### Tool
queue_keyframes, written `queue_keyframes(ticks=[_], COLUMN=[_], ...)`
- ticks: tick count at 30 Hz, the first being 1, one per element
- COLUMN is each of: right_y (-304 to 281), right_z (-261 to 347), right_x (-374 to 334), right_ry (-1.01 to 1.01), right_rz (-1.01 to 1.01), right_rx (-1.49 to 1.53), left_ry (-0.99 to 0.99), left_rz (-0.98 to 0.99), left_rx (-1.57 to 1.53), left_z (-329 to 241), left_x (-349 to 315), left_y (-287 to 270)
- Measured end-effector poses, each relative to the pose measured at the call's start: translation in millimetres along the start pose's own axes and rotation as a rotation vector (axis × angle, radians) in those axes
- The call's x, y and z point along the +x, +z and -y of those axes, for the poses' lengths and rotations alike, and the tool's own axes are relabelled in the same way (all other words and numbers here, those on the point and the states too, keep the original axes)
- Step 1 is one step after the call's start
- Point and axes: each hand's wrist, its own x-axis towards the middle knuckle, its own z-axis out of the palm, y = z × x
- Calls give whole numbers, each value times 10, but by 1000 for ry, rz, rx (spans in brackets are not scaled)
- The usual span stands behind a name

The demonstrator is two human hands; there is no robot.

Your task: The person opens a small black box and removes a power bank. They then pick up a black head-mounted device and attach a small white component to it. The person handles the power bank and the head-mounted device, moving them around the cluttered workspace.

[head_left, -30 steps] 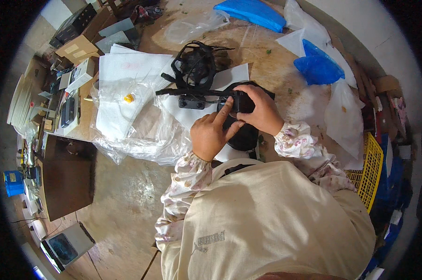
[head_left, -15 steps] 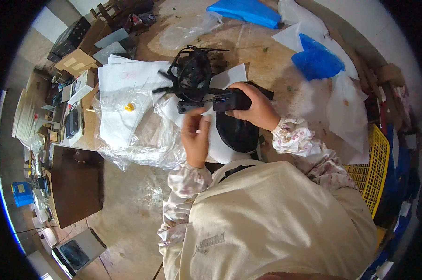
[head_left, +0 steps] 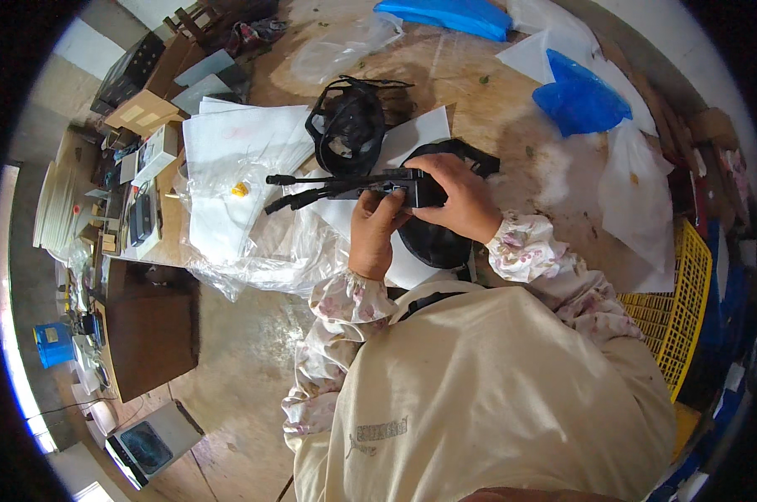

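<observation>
A small black box [head_left: 429, 191] is held over the table, with two black cables ending in plug-like connectors [head_left: 291, 201] sticking out to its left. My right hand [head_left: 464, 201] is wrapped round the box's right end. With thumb and fingers closed, my left hand [head_left: 372, 238] grips the near left part of the box where the cables lie; what exactly is under the fingertips is hidden. Beneath both hands lies a rounded black pouch [head_left: 437, 244], partly covered. Just beyond the cables is another black pouch-like item [head_left: 351, 125] with straps, its opening facing up.
White sheets [head_left: 219, 142] and clear plastic bags [head_left: 270, 259] cover the table's left side, with a small yellow thing [head_left: 240, 190] on them. Blue plastic [head_left: 583, 96] lies at far right. A yellow crate [head_left: 688, 284] stands at my right, a cardboard box [head_left: 144, 109] at far left.
My left hand has moved right and closed on the box. The box has turned, and its cables now point left, clear of the strapped black pouch.
</observation>
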Motion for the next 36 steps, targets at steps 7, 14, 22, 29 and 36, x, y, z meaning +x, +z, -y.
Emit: queue_keyframes(ticks=[7,14,22,29,36], right_y=[-24,-57,-36,-2,-17], right_z=[-26,-24,-74,-87,-59], right_x=[0,35,3,-11,-20], right_ry=[-3,-62,-112,-153,-73], right_rz=[-5,10,49,29,44], right_rx=[12,2,-17,-47,14], left_ry=[-3,-37,-88,-72,-84], left_rz=[5,-35,31,28,50], left_rx=[-33,-94,-171,-298,-283], left_z=[-3,-81,-54,24,10], left_x=[14,-29,-43,-52,-100], left_y=[-13,65,21,37,17])
